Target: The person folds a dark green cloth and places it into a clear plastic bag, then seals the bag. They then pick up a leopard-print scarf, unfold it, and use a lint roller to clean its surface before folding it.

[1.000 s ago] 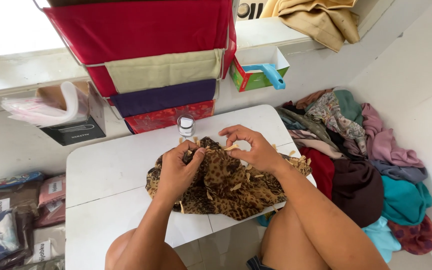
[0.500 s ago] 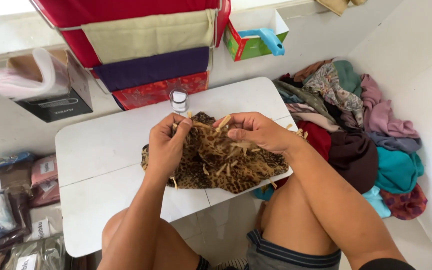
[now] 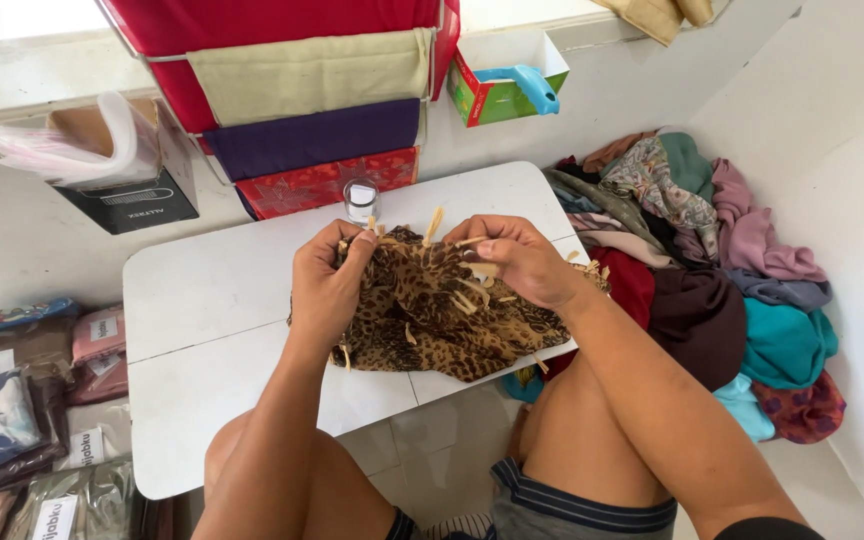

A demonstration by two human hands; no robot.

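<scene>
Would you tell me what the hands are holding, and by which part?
Both the left hand and the right hand pinch the leopard-print cloth along its far, tasselled edge, bunched above the white table.

white table (image 3: 212, 300) | small jar (image 3: 360, 201) | clothes pile (image 3: 732, 270) | green box (image 3: 497, 95)

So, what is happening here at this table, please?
A person sits at a low white table and works a leopard-print cloth with tan tassels, using both bare hands. The left hand pinches the cloth's upper edge; the right hand grips it near a tassel. A small clear jar stands just behind. A pile of coloured fabrics lies to the right.
</scene>
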